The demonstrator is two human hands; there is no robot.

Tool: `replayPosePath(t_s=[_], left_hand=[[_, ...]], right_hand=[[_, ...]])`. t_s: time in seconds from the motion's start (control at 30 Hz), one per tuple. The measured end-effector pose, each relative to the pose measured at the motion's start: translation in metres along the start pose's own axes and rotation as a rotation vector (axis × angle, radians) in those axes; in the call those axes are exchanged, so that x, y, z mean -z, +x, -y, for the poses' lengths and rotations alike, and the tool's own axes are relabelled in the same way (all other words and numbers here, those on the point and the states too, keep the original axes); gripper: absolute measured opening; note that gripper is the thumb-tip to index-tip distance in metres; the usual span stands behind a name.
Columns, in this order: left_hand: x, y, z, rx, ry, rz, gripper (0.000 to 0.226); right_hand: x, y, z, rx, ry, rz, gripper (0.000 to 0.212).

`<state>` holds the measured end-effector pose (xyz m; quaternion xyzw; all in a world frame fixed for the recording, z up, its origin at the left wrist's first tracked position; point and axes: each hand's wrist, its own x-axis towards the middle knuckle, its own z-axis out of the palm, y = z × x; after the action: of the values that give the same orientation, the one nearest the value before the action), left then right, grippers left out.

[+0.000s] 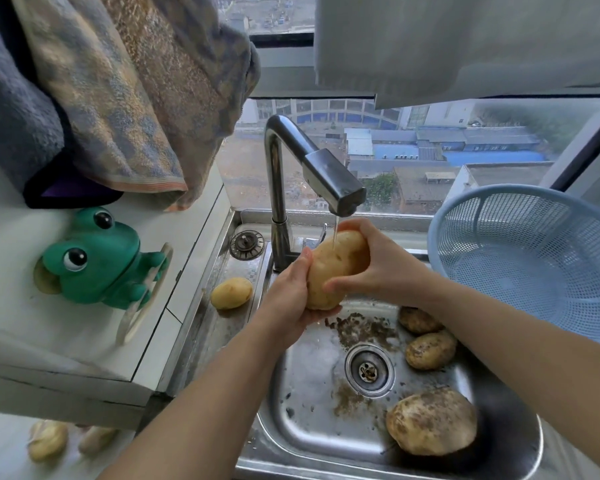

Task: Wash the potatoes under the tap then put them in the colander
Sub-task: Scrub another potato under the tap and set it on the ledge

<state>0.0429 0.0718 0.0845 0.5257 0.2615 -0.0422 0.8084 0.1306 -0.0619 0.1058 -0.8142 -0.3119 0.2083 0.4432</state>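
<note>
Head view: the held potato (336,268) is over the back of the sink (291,393), just under the spout of the tap (329,178), gripped between both hands. Its long axis runs on a slant, with the lower end toward the bottom left and the upper end up and right toward the spout. Its skin is pale yellow, smooth and wet, with few specks. A thin stream of water (335,233) lands on its upper part.

The left hand (288,292) cups the lower end from below, fingers curled under it. The right hand (381,268) wraps the upper end, fingers curled over the top and thumb pressed on the near face.

A big dirty potato (432,420) and 2 smaller ones lie in the basin at the right. The clean potato (231,292) rests on the left ledge. The blue colander (534,251) stands tilted at the right of the sink.
</note>
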Motion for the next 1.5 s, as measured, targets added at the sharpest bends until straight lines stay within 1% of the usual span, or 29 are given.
replayPosePath(t_s=[0.07, 0.13, 0.23, 0.3, 0.4, 0.47, 0.5, 0.57, 0.63, 0.7, 0.8, 0.9, 0.97, 1.0, 1.07, 1.1, 1.13, 1.2, 1.3, 1.37, 1.43, 1.5], left_hand=[[0.001, 0.003, -0.003, -0.005, 0.017, 0.005, 0.046], [0.002, 0.004, -0.005, -0.002, 0.041, 0.026, 0.047], [-0.001, 0.006, -0.01, 0.005, 0.034, 0.048, 0.044], [-0.002, 0.006, -0.014, -0.008, 0.007, 0.049, 0.038], [0.001, 0.005, -0.012, -0.103, -0.011, 0.092, 0.029], [0.006, 0.002, -0.007, -0.156, -0.014, 0.151, 0.041], [0.008, 0.001, -0.004, -0.17, 0.007, 0.192, 0.046], [0.008, -0.001, -0.001, -0.201, 0.097, 0.244, 0.051], [0.004, -0.004, 0.001, -0.263, 0.237, 0.243, 0.059], [0.001, -0.003, 0.001, -0.316, 0.328, 0.231, 0.068], [-0.001, -0.002, 0.0, -0.342, 0.272, 0.186, 0.062], [-0.001, 0.001, 0.001, -0.352, 0.183, 0.122, 0.049], [-0.005, 0.005, 0.001, -0.347, 0.1, 0.112, 0.044], [-0.008, 0.006, 0.0, -0.334, 0.05, 0.101, 0.038], [-0.015, 0.009, -0.003, -0.268, -0.044, 0.062, 0.03], [-0.017, 0.011, -0.004, -0.232, -0.067, 0.042, 0.033], [-0.018, 0.014, -0.004, -0.207, -0.062, 0.018, 0.037], [-0.02, 0.017, -0.006, -0.177, -0.002, -0.071, 0.04], [-0.02, 0.027, -0.005, -0.214, 0.095, -0.238, 0.033], [-0.024, 0.03, -0.004, -0.274, 0.084, -0.298, 0.03], [-0.033, 0.029, 0.001, -0.311, 0.069, -0.284, 0.033], [-0.043, 0.023, 0.01, -0.371, 0.125, -0.24, 0.044]], right_hand=[[0.01, 0.0, -0.003, 0.027, -0.09, 0.078, 0.086], [0.017, 0.001, -0.004, 0.027, -0.057, 0.107, 0.086], [0.015, 0.003, -0.003, 0.034, 0.041, 0.022, 0.076], [0.01, 0.005, -0.003, 0.033, 0.095, -0.042, 0.071], [0.003, 0.005, -0.011, -0.017, 0.193, -0.08, 0.069], [0.0, 0.005, -0.013, -0.06, 0.269, -0.093, 0.064], [-0.001, 0.005, -0.014, -0.086, 0.322, -0.117, 0.058], [-0.003, 0.006, -0.014, -0.167, 0.491, -0.187, 0.047], [-0.003, 0.007, -0.013, -0.234, 0.529, -0.241, 0.05], [-0.003, 0.007, -0.012, -0.295, 0.513, -0.274, 0.057], [0.002, 0.007, -0.011, -0.375, 0.555, -0.286, 0.054], [0.006, 0.002, -0.009, -0.463, 0.639, -0.202, 0.052], [0.006, -0.003, -0.01, -0.506, 0.724, -0.097, 0.06], [0.005, -0.005, -0.011, -0.51, 0.753, -0.04, 0.064], [0.004, -0.011, -0.008, -0.496, 0.735, 0.029, 0.058], [0.004, -0.013, -0.007, -0.482, 0.691, 0.047, 0.055], [0.004, -0.015, -0.006, -0.465, 0.638, 0.061, 0.056], [0.005, -0.018, -0.004, -0.425, 0.561, 0.085, 0.067], [0.005, -0.02, -0.003, -0.387, 0.53, 0.057, 0.071], [0.005, -0.021, -0.003, -0.378, 0.528, 0.011, 0.069], [0.005, -0.021, -0.004, -0.375, 0.538, -0.033, 0.067], [0.005, -0.021, -0.005, -0.393, 0.558, -0.061, 0.062]])
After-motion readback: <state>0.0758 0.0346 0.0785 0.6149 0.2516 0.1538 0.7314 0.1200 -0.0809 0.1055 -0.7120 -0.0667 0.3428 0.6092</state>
